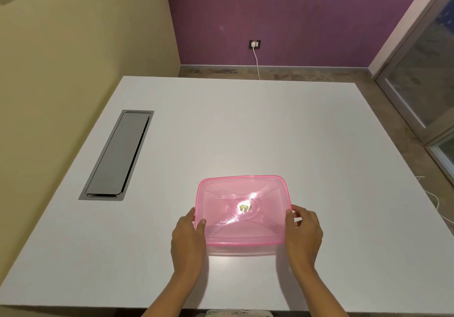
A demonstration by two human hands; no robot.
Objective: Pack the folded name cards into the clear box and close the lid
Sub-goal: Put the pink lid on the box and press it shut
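Note:
A clear box with a translucent pink lid [242, 199] sits on the white table [245, 125], near its front edge. The lid lies flat over the box, and a small gold sticker marks its centre. The box's clear wall [242, 249] shows below the lid's near rim. My left hand [188, 240] grips the box's left side, thumb on the lid. My right hand [303, 233] holds the right side, fingers curled at the lid's rim. No name cards are visible; the tinted lid hides what is inside.
A grey cable hatch [118, 154] is set into the table at the left. A wall socket with a white plug and cord [255, 46] is on the purple back wall. A glass door [422, 76] stands at the right.

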